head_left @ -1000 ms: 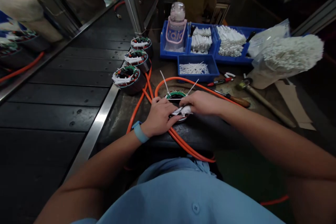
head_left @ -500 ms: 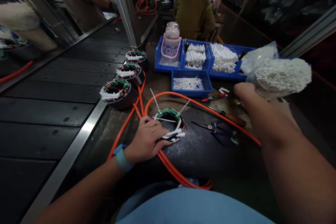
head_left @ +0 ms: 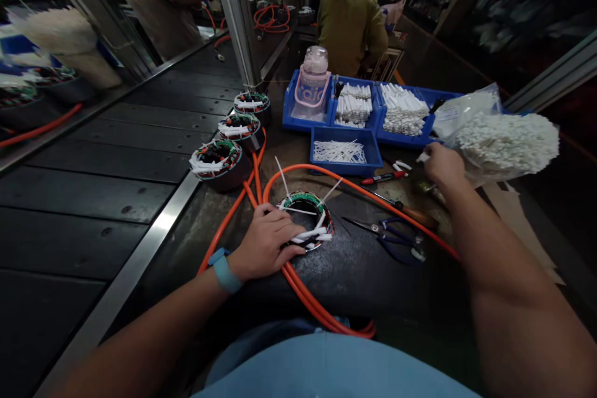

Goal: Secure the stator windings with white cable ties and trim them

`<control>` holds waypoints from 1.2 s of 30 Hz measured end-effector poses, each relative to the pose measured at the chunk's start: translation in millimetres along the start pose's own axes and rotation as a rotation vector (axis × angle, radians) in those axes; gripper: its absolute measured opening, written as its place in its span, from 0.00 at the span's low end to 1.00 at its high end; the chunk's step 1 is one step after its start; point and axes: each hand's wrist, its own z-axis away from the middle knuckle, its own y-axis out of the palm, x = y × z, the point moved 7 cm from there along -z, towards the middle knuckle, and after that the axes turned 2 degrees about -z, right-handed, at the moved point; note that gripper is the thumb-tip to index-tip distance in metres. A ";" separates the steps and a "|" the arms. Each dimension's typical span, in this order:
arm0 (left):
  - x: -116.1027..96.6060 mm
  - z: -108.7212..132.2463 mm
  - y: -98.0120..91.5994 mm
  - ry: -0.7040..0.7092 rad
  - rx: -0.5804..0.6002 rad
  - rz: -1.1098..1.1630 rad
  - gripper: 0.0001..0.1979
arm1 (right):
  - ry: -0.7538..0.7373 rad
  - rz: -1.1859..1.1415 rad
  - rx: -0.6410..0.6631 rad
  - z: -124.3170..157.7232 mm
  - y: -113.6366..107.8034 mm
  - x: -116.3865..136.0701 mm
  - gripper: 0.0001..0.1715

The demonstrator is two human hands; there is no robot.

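Note:
My left hand (head_left: 268, 241) is closed on the near left side of a motor stator (head_left: 330, 214), a ring with green and red windings. White sleeved leads (head_left: 314, 236) lie along its near rim beside my thumb. Thin white cable ties stick up from the ring, one of them at the far left (head_left: 283, 177). At the right, my right hand (head_left: 445, 165) is closed beside a clear bag packed with white cable ties (head_left: 510, 140). A small white bit (head_left: 423, 157) shows at its fingertips; its kind is unclear.
Blue bins hold white tubes (head_left: 403, 109) and a bottle (head_left: 313, 84); a smaller bin (head_left: 345, 168) has thin white ties. Scissors (head_left: 396, 236), a red marker (head_left: 383, 178) and orange cable (head_left: 303, 295) lie around. More stators (head_left: 224, 171) stand left, by the slatted line (head_left: 69, 217). Two people are beyond.
My right hand has moved slightly right and down beside the bag, and a white bit now shows at its fingertips. My left hand keeps its hold on the stator. The view has shifted slightly.

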 end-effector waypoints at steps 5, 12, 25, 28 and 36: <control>0.0 1.2 2.3 0.011 -0.001 -0.021 0.16 | 0.054 -0.456 -0.014 58.4 14.6 3.2 0.13; -2.2 2.7 1.5 -0.003 -0.009 -0.062 0.16 | 0.148 -0.199 -0.146 58.8 4.8 -18.8 0.14; -2.8 -2.4 -1.7 0.017 -0.016 -0.002 0.12 | -0.098 0.172 0.230 -54.1 97.9 19.3 0.24; -1.5 -2.3 -0.5 0.002 -0.008 0.025 0.12 | -0.136 0.168 0.299 -67.9 123.0 36.7 0.20; -0.4 -2.7 -1.1 0.014 -0.054 0.028 0.16 | -0.090 0.292 0.213 -65.1 130.0 55.3 0.19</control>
